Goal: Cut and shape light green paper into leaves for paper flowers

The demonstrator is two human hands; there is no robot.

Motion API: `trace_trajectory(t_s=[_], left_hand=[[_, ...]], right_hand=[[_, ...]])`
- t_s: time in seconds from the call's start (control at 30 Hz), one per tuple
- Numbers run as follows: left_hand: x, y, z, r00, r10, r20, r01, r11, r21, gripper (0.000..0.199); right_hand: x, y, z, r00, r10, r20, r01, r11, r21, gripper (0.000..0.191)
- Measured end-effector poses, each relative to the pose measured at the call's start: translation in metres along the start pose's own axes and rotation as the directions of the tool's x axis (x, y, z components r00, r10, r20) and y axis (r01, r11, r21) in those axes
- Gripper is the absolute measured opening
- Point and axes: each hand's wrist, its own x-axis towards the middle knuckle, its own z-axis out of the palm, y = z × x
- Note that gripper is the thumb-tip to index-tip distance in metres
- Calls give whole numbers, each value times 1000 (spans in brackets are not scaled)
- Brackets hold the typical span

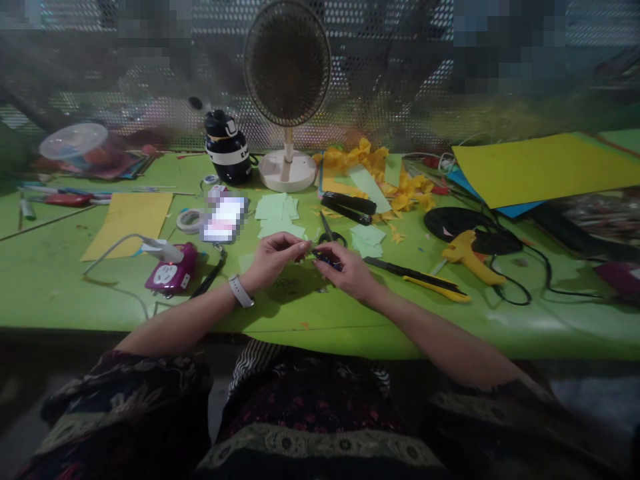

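Note:
My left hand point(280, 259) is closed in a pinch, its thumb and fingertips meeting just above the green table. Close beside it, my right hand point(350, 272) is also closed, the fingers curled inward. A tiny piece seems to sit between the fingertips, too small to name. Something dark shows under the right fingers, and its kind is hidden. Scissors point(326, 227) lie just beyond the right hand, blades pointing away, the handles partly covered. Light green paper pieces point(277, 210) are stacked beyond the left hand, and more green pieces point(369, 239) lie beyond the right hand.
A black stapler point(349, 207), yellow crepe pieces point(407, 193), a cutter knife point(420, 279) and a yellow glue gun point(473, 259) are on the right. A fan point(287, 170) and dark bottle point(229, 157) stand behind. Leftward are a lit phone point(225, 220), tape point(190, 220) and purple socket box point(173, 272).

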Motion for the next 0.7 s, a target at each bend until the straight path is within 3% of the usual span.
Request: trace_trajectory(t_s=[0.2,0.4,0.7], left_hand=[[0,-1,-1,1000,-25,-12,25,1000,4,23],[-1,-1,-1,1000,-18,-3,19,998,52,24],[-1,1,0,1000,7,-17,-7,999,47,25]], right_hand=[[2,4,0,999,24,-34,-23,1000,18,20],[4,3,-2,1000,2,22,-4,997,78,19],[2,1,-1,998,-55,-44,52,997,-52,20]])
